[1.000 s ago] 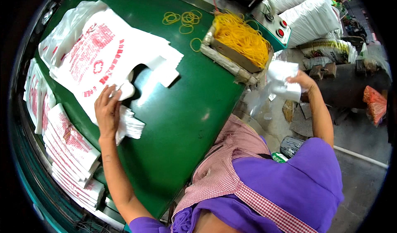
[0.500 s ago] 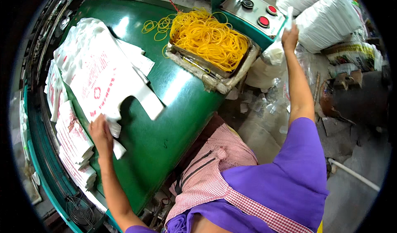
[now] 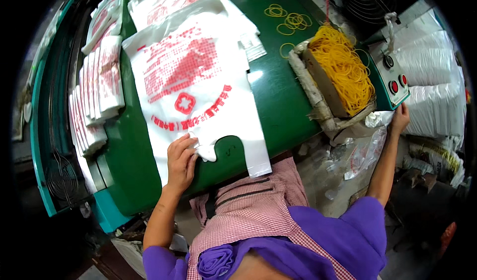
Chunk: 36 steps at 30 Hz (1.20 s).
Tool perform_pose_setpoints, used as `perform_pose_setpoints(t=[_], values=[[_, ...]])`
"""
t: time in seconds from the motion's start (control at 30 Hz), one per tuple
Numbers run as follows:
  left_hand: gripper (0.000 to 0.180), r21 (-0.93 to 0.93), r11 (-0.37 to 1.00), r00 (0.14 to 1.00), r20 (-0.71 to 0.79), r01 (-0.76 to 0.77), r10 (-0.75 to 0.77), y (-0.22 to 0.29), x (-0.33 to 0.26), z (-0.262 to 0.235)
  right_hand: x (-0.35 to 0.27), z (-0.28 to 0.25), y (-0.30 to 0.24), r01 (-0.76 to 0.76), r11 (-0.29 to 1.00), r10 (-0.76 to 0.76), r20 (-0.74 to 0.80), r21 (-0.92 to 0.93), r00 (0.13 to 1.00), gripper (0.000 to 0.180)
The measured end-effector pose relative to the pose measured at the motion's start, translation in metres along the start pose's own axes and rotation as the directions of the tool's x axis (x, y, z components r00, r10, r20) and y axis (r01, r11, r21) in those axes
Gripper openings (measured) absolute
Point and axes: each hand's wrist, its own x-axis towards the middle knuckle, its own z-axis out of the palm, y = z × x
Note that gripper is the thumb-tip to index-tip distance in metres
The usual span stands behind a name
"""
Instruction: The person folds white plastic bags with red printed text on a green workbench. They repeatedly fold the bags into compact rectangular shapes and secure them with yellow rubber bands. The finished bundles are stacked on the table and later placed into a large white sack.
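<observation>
A white plastic vest-style bag (image 3: 198, 101) with red print lies flat on the green table (image 3: 285, 108), its handle end toward me. My left hand (image 3: 181, 162) is closed on the bag at one handle, and a crumpled white bit of plastic pokes out by the fingers. More printed white bags (image 3: 171, 2) lie under and beyond it. My right hand (image 3: 400, 118) is at the lower corner of the green control box (image 3: 397, 94), fingers drawn together; what they hold, if anything, is hidden. Crumpled white plastic (image 3: 378, 119) hangs beside that hand.
A tray of yellow rubber bands (image 3: 343, 71) stands at the table's right edge, with loose bands (image 3: 295, 21) beyond it. Folded bag bundles (image 3: 103, 81) are stacked at the left. White sacks (image 3: 432, 106) stand at the right; plastic scraps (image 3: 365, 153) lie below the tray.
The view has swung, so the table and tray sit differently. My right hand has come down beside the control box; the white thing it held up no longer shows. My left hand stays at the bags.
</observation>
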Motion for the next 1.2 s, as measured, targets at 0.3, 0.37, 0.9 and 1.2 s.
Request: perform_pose_setpoints(t=[0.3, 0.37, 0.9, 1.2], values=[[0.01, -0.078, 0.997, 0.998, -0.061, 0.005, -0.01, 0.006, -0.016, 0.0, 0.076, 0.0, -0.071, -0.038, 0.42, 0.024, 0.031, 0.907, 0.999, 0.027], [0.008, -0.093, 0.996, 0.997, -0.078, -0.005, -0.002, 0.009, -0.027, 0.003, 0.087, -0.038, -0.096, 0.115, 0.633, 0.1, -0.229, 0.765, 0.968, 0.023], [0.02, -0.09, 0.994, 0.998, -0.031, 0.056, -0.059, 0.017, -0.042, 0.0, -0.135, 0.376, -0.305, -0.035, 0.88, 0.087, 0.088, -0.473, 0.992, 0.078], [0.046, -0.27, 0.962, 0.998, -0.037, 0.043, -0.055, 0.01, -0.051, -0.018, -0.098, 0.413, -0.374, 0.387, 0.796, -0.552, 0.295, 0.466, 0.78, 0.037]])
